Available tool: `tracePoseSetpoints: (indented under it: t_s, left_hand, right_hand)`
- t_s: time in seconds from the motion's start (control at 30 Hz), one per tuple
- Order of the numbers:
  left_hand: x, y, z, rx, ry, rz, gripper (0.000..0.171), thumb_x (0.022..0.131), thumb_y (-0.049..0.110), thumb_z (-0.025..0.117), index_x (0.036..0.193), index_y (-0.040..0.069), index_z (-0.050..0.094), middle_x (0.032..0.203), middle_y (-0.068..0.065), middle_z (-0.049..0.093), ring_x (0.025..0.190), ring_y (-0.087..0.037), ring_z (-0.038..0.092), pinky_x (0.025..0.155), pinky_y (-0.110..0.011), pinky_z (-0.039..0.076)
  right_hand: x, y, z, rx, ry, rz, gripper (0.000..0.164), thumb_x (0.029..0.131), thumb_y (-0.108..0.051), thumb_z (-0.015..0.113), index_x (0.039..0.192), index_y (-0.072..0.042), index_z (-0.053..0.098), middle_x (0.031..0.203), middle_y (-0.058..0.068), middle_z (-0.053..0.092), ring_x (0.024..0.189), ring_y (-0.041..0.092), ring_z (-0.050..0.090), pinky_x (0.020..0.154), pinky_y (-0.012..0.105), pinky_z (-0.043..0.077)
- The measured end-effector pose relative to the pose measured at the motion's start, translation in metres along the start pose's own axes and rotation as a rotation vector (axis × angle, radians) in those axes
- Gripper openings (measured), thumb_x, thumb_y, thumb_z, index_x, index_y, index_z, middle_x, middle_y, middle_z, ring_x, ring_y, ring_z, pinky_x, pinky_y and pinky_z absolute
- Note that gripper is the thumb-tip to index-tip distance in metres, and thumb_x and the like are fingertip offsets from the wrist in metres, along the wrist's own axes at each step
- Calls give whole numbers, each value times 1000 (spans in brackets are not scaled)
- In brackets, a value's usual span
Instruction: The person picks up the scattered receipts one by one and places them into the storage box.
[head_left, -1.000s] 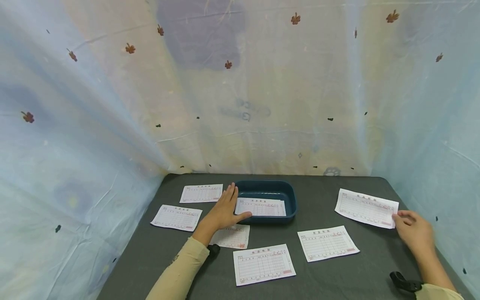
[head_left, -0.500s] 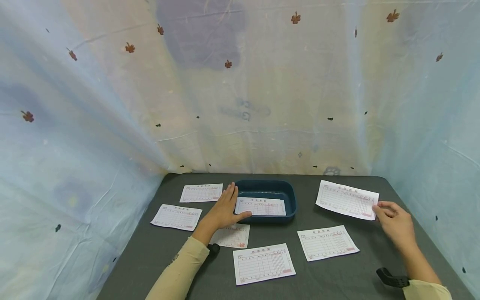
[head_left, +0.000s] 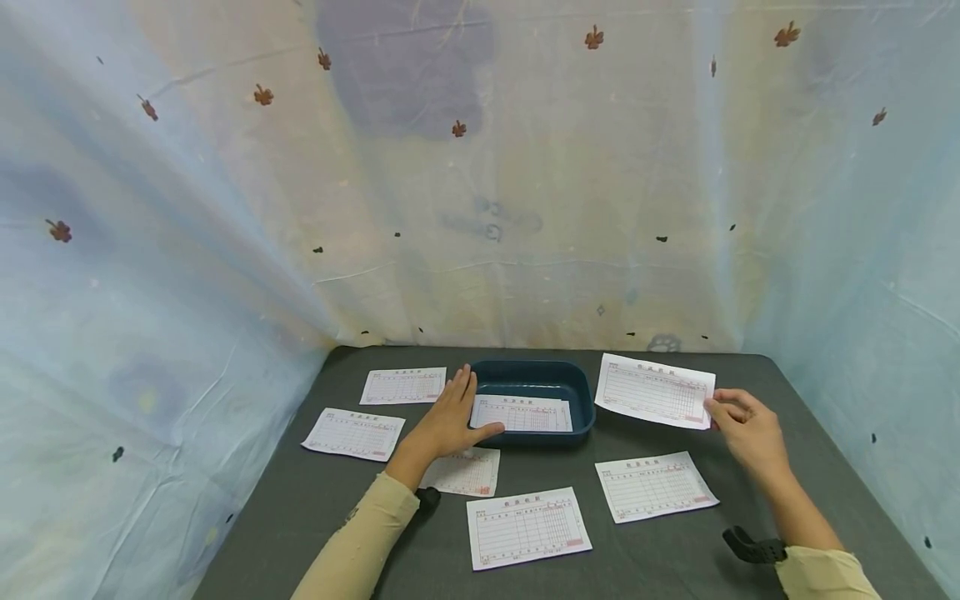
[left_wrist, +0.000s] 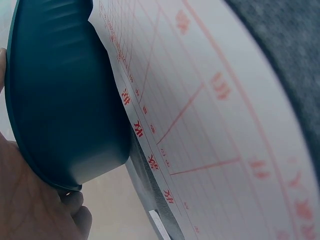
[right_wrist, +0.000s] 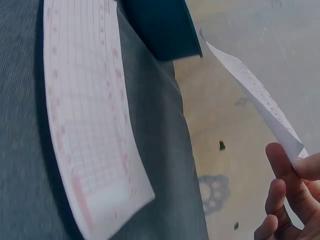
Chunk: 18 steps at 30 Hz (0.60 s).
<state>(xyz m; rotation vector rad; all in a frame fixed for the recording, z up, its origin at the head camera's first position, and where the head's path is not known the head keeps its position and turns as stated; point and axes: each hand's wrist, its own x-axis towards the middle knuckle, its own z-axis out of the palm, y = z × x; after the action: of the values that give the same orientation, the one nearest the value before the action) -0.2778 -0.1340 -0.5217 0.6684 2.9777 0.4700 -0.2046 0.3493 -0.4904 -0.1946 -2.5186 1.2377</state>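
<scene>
My right hand (head_left: 752, 429) pinches the right edge of a printed paper form (head_left: 652, 390) between thumb and fingers. This form is held above the table, its left edge close to the right end of a dark teal tray (head_left: 536, 367). In the right wrist view the pinched form (right_wrist: 255, 92) appears nearly edge-on, raised off the table. My left hand (head_left: 446, 423) rests at the tray's left end, fingers straight along the rim and thumb extended over the front corner. Inside the tray lie forms (head_left: 521, 414), their left edge beside the left hand.
Several similar forms lie on the grey table (head_left: 547, 467): two at the left, one form (head_left: 468, 475) partly under the left forearm, one form (head_left: 528, 529) at front centre, and one form (head_left: 656, 487) right of centre. A patterned curtain (head_left: 525, 208) encloses the table's back and sides.
My right hand has carried the pinched form leftward from the table's right side to beside the tray. My left hand and the tray have stayed in place.
</scene>
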Motion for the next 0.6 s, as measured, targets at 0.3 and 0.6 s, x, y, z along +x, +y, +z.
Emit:
tracePoseSetpoints:
  t_s: [0.3,0.6]
  left_hand:
    - [-2,1,-3,-7,-15,1,122,97,84,49,171,-1,5,180,-16,-5,167,-29,-3,135,-48,7]
    - [-2,2,-4,-16,-11,-3,121,97,83,51,171,-1,6,180,-16,-5,167,-30,-2,134,-49,11]
  right_hand:
    - [1,-19,25,59,-54,-53,31,110,-23,66,126,4,67,89,9,78,76,8,60,62,21,45]
    - [4,-37,51,52,-132,-76,30,110,-26,66,126,0,67,92,9,79,80,14,61,67,25,45]
